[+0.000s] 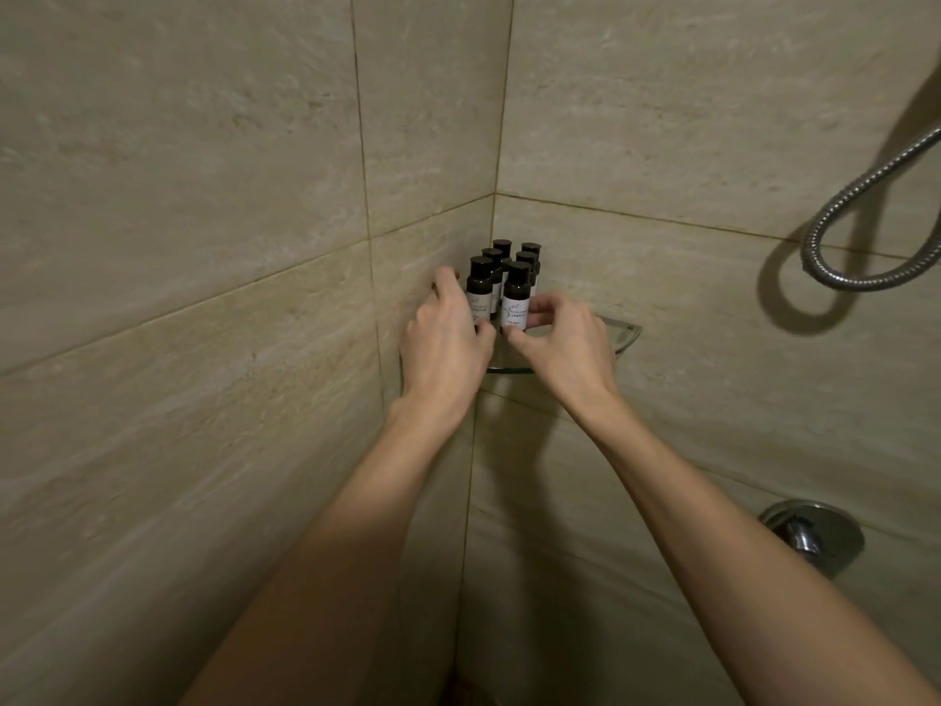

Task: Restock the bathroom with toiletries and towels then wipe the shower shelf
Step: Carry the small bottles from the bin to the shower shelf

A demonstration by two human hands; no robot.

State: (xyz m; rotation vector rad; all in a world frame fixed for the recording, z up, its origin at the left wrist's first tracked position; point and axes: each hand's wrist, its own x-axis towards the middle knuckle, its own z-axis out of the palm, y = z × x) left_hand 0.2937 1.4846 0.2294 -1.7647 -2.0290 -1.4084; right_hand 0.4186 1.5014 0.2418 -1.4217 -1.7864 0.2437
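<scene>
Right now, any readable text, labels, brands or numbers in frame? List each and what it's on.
Nothing legible.
On front left bottle: white label, dark print, too blurred to read; left hand covers its lower part.
On front right bottle: white label, lines of print, too small to read.
On four rear bottles: labels hidden.
On shower hose, wall valve: no markings visible.

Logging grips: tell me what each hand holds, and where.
Left hand grips the front-left bottle by its lower body; right hand pinches the front-right bottle near its base.

Arms outstretched — left hand [443,338] gripping left bottle [479,286], right hand [565,343] pinching right bottle [516,297]
</scene>
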